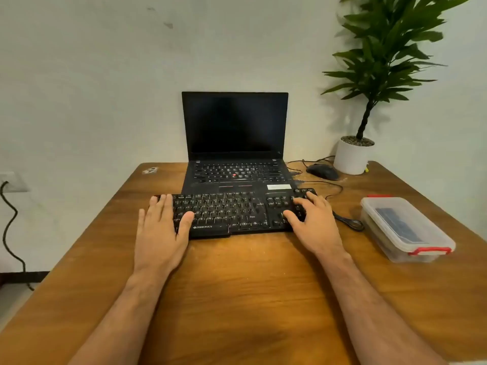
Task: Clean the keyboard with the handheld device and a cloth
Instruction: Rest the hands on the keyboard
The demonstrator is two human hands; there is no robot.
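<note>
Now resting flat w/ fingers straight: left hand [160, 227] & right hand [312, 219] on keyboard [232, 214] ends, gripping nothing.

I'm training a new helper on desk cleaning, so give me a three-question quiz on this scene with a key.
1. True or false: the laptop screen is lit.
2. Which object lies nearest the right hand? A) plant pot B) plastic box C) mouse
3. Fill in: both hands rest on the ends of the ____.

Key
1. False: the screen is dark.
2. B: the lidded box with the red latch sits on the table just right of that hand.
3. Keyboard: the left hand lies flat on its left end, the right hand on its number pad. Neither holds a cloth or a device.
</note>
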